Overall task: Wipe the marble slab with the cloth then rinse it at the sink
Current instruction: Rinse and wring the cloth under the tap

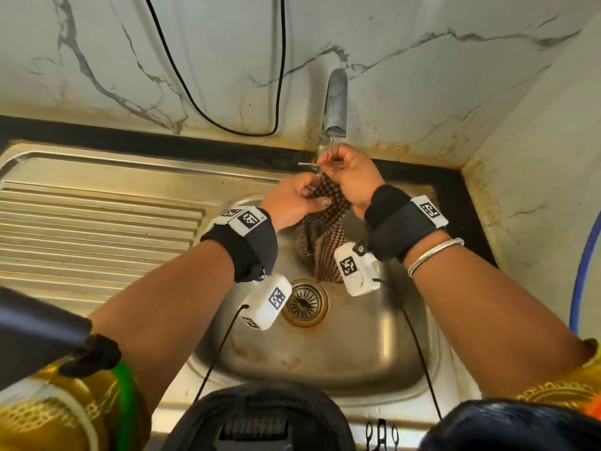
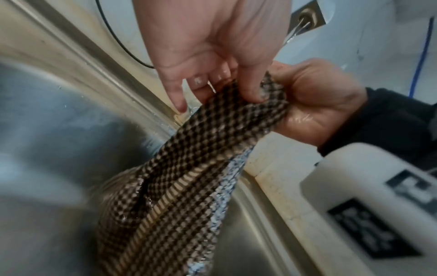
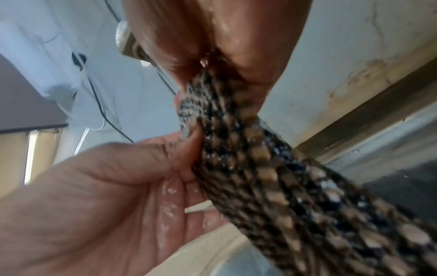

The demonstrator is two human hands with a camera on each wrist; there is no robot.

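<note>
Both hands are over the back of the sink (image 1: 374, 346) basin, directly under the tap (image 1: 335, 102). The left hand (image 1: 291, 203) grips the cloth (image 1: 325, 242) near its top, thumb and fingers curled round the bunched fabric. The right hand (image 1: 353, 179) holds the same upper end just beside the left, its fingers closed on the cloth at the tap's mouth. A thin stream of water (image 1: 331, 148) runs from the spout onto the right hand's fingers.

The cloth is a brown and tan check weave, wet, gathered into a rope between the two hands. Its free length hangs down into the basin, with the lower end close above the drain (image 1: 304, 302). The left wrist view shows the cloth (image 2: 189, 177) pinched under the thumb of the left hand (image 2: 212, 46) and bunched in the right hand (image 2: 314, 104), a pale reverse side showing along one edge. The right wrist view shows the cloth (image 3: 272, 177) running between both palms, with water drops on the skin of the left hand (image 3: 106, 196) and the right hand (image 3: 224, 37).

The sink's ribbed drainboard (image 1: 97, 229) lies left of the basin. A black cable (image 1: 195, 102) loops down the marble wall (image 1: 130, 60) behind the sink. A blue hose (image 1: 582, 271) runs along the right edge of the head view. Rust-coloured stains mark the wall's foot and the rim of the drain.
</note>
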